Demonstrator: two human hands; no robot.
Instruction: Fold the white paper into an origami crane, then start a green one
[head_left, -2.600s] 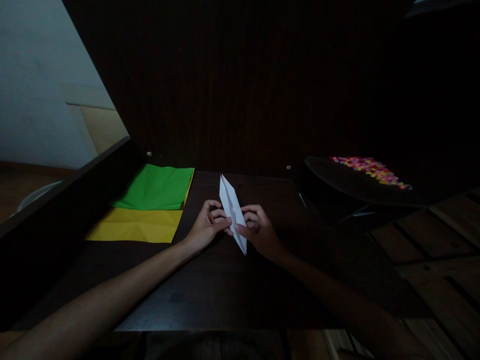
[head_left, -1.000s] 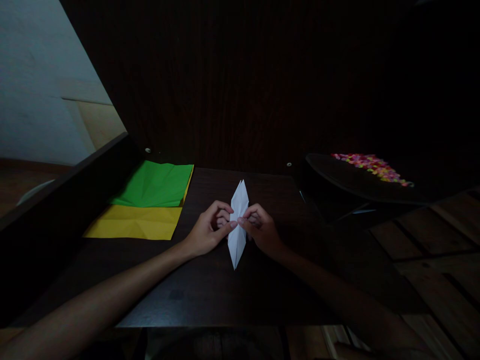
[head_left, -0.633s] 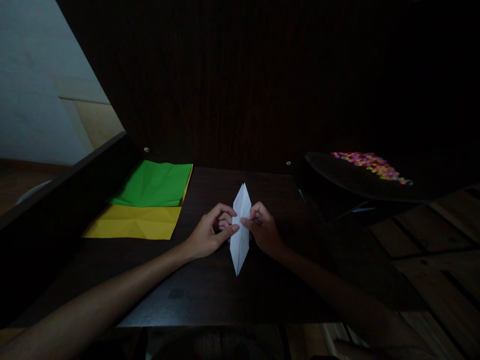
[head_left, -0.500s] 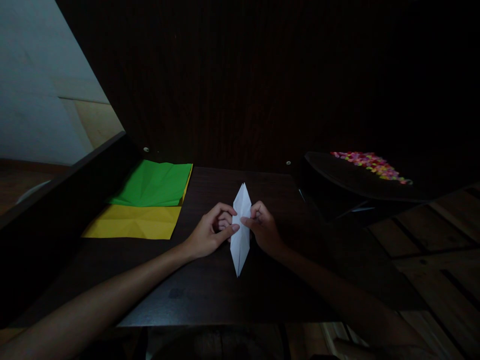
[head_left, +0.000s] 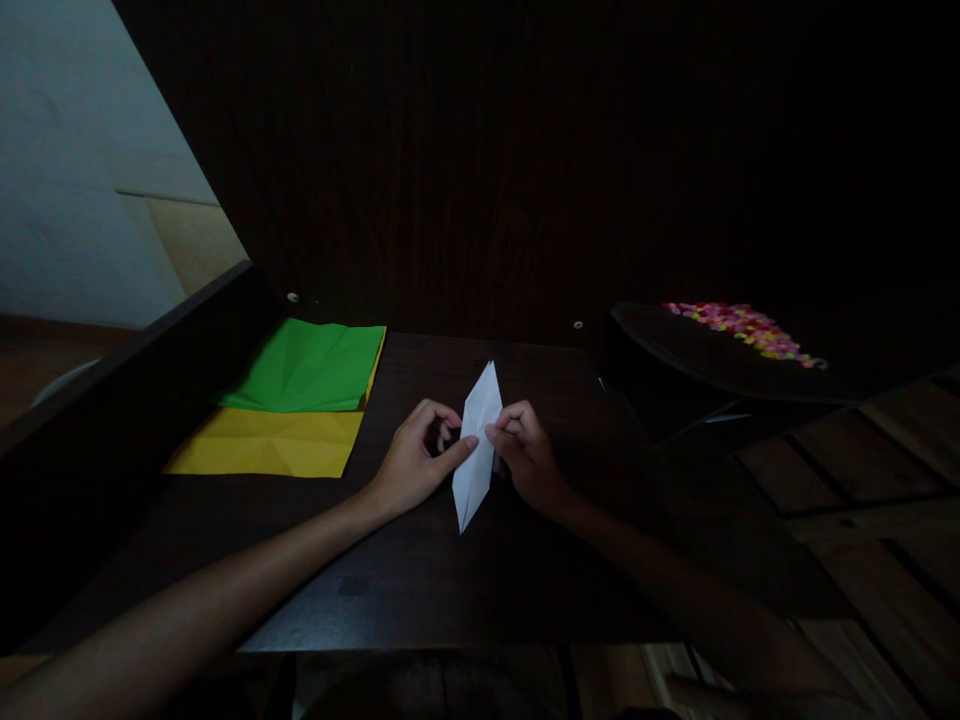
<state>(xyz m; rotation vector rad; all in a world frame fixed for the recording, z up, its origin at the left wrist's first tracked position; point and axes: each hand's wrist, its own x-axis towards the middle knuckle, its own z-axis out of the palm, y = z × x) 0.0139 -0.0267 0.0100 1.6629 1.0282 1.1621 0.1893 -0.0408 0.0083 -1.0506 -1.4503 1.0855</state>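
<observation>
A folded sheet of white paper (head_left: 477,480), long and pointed at both ends, is held up over the dark tabletop, leaning a little to the right at its top. My left hand (head_left: 420,450) pinches its left edge, with the thumb on the front face and the fingers curled beside and behind. On the other edge my right hand (head_left: 529,455) grips it the same way, thumb on the front near the middle. The fingertips behind the paper are partly hidden.
To the left, a creased green sheet (head_left: 315,365) lies over yellow paper (head_left: 277,443) on the dark table (head_left: 330,560). A raised side board (head_left: 150,350) borders the left. At right, small pink and yellow pieces (head_left: 750,328) rest on a dark surface.
The white paper has tilted, its top moving right and its lower tip swinging left and slightly up. Both hands keep their hold, with the fingers shifted a little.
</observation>
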